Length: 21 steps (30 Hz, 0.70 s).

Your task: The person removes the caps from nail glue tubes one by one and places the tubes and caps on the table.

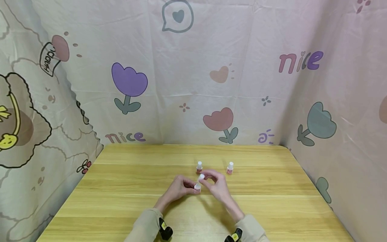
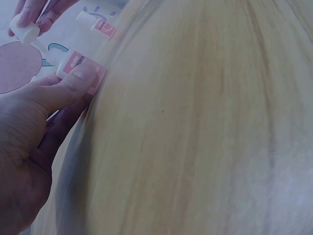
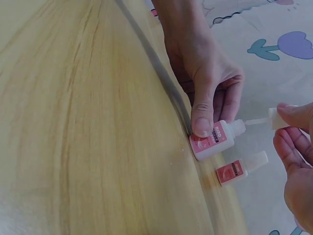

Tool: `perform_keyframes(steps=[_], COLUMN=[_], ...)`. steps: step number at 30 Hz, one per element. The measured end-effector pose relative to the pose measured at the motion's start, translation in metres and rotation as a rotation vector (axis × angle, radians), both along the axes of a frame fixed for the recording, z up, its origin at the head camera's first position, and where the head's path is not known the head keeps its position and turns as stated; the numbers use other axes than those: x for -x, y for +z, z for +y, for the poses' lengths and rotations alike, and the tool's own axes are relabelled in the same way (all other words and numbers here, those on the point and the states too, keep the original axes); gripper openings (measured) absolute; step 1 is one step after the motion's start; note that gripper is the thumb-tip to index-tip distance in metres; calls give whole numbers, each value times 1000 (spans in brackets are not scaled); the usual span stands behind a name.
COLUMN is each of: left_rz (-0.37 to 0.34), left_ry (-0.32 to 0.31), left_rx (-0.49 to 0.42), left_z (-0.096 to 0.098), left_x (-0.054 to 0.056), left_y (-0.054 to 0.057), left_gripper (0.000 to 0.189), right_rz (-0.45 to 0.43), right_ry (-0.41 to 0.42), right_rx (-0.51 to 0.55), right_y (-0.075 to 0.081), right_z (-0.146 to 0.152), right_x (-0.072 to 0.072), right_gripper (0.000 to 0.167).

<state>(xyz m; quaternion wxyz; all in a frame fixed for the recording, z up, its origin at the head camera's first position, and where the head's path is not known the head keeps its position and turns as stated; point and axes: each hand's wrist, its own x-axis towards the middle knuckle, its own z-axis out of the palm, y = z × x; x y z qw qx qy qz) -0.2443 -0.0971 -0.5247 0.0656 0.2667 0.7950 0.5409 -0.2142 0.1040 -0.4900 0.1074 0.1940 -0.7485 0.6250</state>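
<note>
Near the middle of the table, my left hand (image 1: 178, 189) grips a small white bottle (image 3: 222, 142) with a pink label, thumb pressed over the label. The bottle stands upright and its neck is uncapped. Just above it, my right hand (image 1: 218, 186) pinches a white cap (image 3: 276, 119) between thumb and fingers. From the cap a thin pale applicator stem (image 3: 257, 121) reaches down to the bottle's mouth. In the left wrist view the cap (image 2: 23, 32) is tilted over the neck.
Behind my hands stand two capped bottles of the same kind, one close by (image 1: 199, 168) and another bottle (image 1: 230, 168) farther right. The wooden table (image 1: 136, 168) ends at a patterned cloth (image 1: 181, 117) at the back and sides.
</note>
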Motion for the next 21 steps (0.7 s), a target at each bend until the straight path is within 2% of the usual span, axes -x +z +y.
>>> perform_keyframes(steps=[7, 14, 21], left_rz=[1, -7, -6], left_ry=[-1, 2, 4], left_rx=[8, 13, 12], left_z=[0, 0, 0], left_x=[0, 0, -1], left_y=[-1, -1, 0], left_gripper=[16, 16, 16], right_rz=[-134, -131, -220], right_ry=[-21, -45, -75], right_rx=[83, 162, 243], right_y=[0, 0, -2], right_z=[3, 5, 8], right_x=[1, 3, 6], right_gripper=[34, 35, 38])
